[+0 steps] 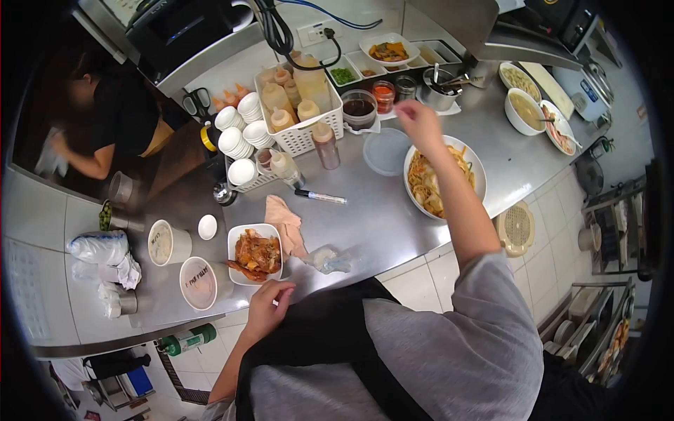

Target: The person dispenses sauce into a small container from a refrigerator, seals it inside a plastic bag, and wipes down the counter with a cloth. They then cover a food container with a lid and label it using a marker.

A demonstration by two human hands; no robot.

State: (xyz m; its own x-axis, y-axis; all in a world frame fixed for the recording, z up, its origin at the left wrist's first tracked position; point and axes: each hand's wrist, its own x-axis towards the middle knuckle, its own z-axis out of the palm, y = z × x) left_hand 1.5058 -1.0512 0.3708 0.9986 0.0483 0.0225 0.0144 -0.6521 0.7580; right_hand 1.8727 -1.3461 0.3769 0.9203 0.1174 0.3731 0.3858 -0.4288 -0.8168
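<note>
My right hand (419,126) is raised over the counter, its fingers pinched together; what they hold, if anything, is too small to make out. Under that forearm stands a white bowl of noodles (423,181), partly hidden by the arm. Close to the fingers are a jar of red food (383,97), a tub of dark sauce (360,110) and a round translucent lid (386,151). Low at the counter's front edge, my left hand (269,307) is loosely curled with nothing visible in it. Just beyond it sits a square white bowl of roasted chicken (255,254).
A white basket of squeeze bottles (307,133) and stacked small cups (236,142) stand at the back. Two labelled tubs (199,282) are at left. A marker (321,196) and cloth (284,223) lie mid-counter. A soup bowl (524,112) stands right. Another person (126,116) works at left.
</note>
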